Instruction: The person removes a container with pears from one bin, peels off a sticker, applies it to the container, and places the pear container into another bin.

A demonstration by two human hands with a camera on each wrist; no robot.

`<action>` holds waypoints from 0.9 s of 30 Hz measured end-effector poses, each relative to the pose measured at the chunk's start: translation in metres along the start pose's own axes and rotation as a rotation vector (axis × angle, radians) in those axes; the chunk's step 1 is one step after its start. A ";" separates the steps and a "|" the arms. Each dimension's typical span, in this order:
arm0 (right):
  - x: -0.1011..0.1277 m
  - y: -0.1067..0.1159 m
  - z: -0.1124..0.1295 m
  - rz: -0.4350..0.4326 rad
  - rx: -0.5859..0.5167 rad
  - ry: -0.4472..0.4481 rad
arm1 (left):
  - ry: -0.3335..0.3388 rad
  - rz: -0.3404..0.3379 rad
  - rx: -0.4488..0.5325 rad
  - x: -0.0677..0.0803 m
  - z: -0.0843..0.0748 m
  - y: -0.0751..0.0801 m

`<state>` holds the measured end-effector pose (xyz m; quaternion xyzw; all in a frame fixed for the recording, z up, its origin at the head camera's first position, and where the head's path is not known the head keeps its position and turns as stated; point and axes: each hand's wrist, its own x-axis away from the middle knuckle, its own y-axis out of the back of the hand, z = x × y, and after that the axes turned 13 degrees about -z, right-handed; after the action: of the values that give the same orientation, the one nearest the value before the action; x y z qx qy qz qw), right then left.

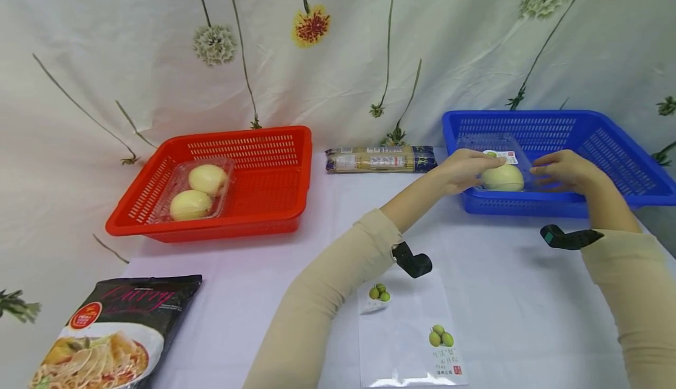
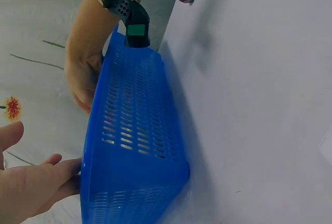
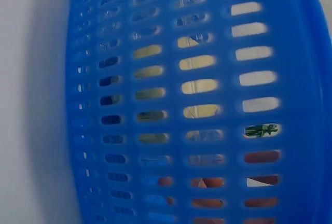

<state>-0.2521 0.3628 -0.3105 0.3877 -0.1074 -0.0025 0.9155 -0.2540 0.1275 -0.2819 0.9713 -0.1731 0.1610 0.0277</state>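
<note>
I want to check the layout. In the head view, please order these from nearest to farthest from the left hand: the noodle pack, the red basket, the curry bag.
1. Noodle pack, just left of the left hand, by the curtain.
2. Red basket, farther left.
3. Curry bag, front left corner of the table.

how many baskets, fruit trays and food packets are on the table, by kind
Plastic slotted baskets: 2, red and blue
Clear plastic fruit trays: 2, in red basket, in blue basket
Food packets: 3, black curry noodle bag, wrapped noodle bundle, white green-fruit pouch
Total: 7
</note>
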 end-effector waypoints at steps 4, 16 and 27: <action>0.003 0.003 0.003 -0.046 0.060 0.061 | -0.106 -0.044 0.055 0.005 0.004 0.016; 0.025 -0.019 0.052 -0.325 0.135 0.361 | -0.463 -0.099 -0.193 0.043 0.031 0.099; 0.043 -0.077 0.124 -0.218 -0.041 0.624 | -0.567 -0.265 -0.276 0.090 0.048 0.174</action>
<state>-0.2289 0.2170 -0.2728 0.3603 0.2205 0.0162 0.9063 -0.2197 -0.0707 -0.2984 0.9786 -0.0663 -0.1453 0.1301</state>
